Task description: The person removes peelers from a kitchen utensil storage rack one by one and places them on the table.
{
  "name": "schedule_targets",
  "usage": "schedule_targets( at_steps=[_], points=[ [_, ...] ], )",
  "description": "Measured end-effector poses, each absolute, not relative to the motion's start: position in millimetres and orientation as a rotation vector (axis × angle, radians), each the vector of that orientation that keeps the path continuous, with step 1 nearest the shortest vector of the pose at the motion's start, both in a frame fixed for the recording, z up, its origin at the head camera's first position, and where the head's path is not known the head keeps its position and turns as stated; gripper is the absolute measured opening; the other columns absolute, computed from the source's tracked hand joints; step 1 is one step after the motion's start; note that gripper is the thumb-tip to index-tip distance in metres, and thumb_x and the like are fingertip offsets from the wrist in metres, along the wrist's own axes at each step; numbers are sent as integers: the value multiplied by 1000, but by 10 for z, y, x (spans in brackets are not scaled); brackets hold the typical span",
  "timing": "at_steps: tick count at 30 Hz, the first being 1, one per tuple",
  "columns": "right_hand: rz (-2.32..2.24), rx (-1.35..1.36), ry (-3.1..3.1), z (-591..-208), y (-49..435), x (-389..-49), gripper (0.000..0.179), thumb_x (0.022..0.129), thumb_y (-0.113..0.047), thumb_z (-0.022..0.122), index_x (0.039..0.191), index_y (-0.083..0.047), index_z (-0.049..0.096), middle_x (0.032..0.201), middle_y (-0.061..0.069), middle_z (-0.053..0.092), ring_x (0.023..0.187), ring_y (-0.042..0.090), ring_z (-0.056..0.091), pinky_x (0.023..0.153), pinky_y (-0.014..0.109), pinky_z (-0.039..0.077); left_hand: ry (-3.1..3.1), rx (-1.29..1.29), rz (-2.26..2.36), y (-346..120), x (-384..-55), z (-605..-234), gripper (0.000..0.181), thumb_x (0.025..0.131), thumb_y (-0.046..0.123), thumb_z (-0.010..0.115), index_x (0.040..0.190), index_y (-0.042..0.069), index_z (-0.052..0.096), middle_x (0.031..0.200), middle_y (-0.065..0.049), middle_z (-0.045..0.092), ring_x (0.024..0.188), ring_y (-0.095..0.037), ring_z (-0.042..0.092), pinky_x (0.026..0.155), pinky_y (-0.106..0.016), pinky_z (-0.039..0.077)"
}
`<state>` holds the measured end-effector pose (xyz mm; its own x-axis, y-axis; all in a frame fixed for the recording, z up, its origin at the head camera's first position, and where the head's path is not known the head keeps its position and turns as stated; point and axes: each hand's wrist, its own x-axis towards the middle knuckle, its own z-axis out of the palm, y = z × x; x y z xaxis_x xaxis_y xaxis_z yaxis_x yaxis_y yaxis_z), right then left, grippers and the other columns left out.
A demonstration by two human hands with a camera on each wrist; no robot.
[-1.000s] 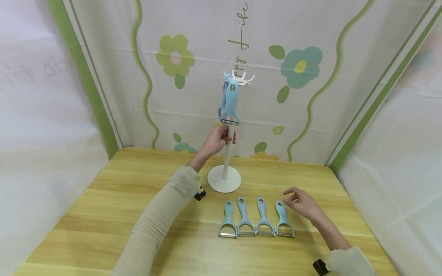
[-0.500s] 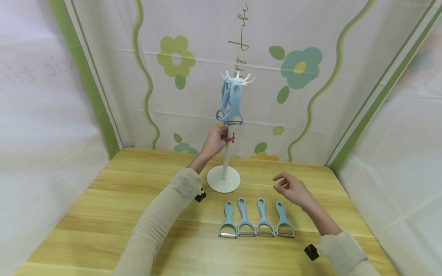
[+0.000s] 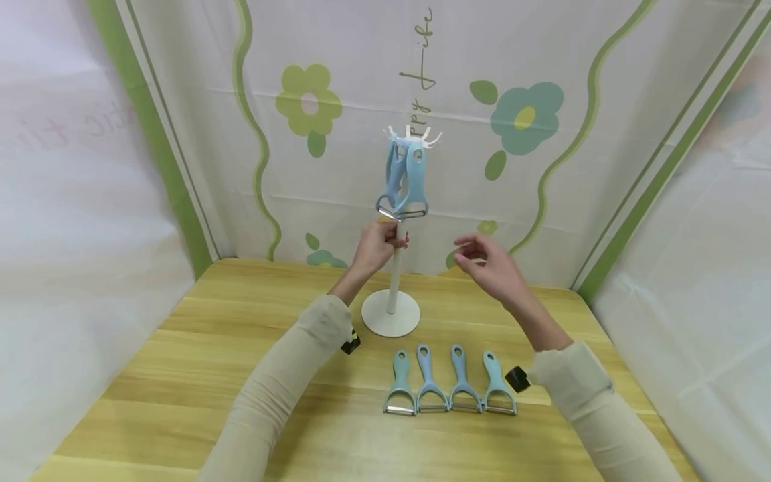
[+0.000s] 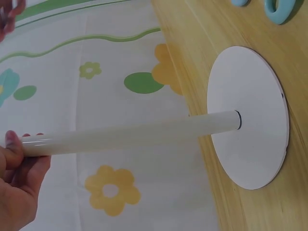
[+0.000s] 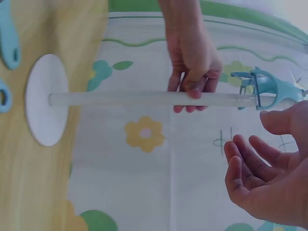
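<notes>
A white stand has a round base (image 3: 385, 323), a thin pole (image 4: 134, 137) and a ring of upturned hooks (image 3: 431, 140). My left hand (image 3: 375, 249) grips the pole just below the hanging peelers; thumb and fingers wrap it in the left wrist view. Light-blue Y-shaped vegetable peelers hang from the hooks, the front peeler (image 3: 415, 175) with its blade downward. To the right of the stand my right hand (image 3: 490, 268) is in the air, fingers loosely bent and holding nothing. In the right wrist view its thumb lies close to the hanging peelers (image 5: 270, 87).
Several blue and green peelers lie in a row before the base, handles pointing away, with a green peeler (image 3: 498, 388) at the right end. The wooden table (image 3: 241, 321) meets a flower-printed curtain (image 3: 361, 60) at the back, and light cloth hangs on both sides.
My right hand has risen from beside the rightmost table peeler and moved left toward the stand. The hanging peelers have turned to the right around the pole. My left hand stays on the pole.
</notes>
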<state>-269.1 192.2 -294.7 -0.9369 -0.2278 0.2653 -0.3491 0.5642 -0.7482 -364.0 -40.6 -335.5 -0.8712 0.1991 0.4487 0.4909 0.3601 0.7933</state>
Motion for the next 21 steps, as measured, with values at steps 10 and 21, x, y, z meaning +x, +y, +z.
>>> schedule_targets(
  at_steps=[10,21],
  points=[
    [1453,511,-2418,-2607,1558,-2874,38,98,-19,65,132,-7,55,124,12,62,118,23,59,105,45,50,-2364,-635,-1529,-417,-3646,-3342,22,88,-20,57,104,-11,69,96,-24,73,87,-33,75,80,-27,61],
    [1558,527,-2228,-2393,1242,-3065,40,95,-17,69,130,-2,57,127,16,64,119,24,62,107,39,50,-2392,-635,-1497,-421,-3635,-3335,21,88,-19,58,103,-9,69,95,-22,73,86,-29,75,82,-30,61]
  ],
)
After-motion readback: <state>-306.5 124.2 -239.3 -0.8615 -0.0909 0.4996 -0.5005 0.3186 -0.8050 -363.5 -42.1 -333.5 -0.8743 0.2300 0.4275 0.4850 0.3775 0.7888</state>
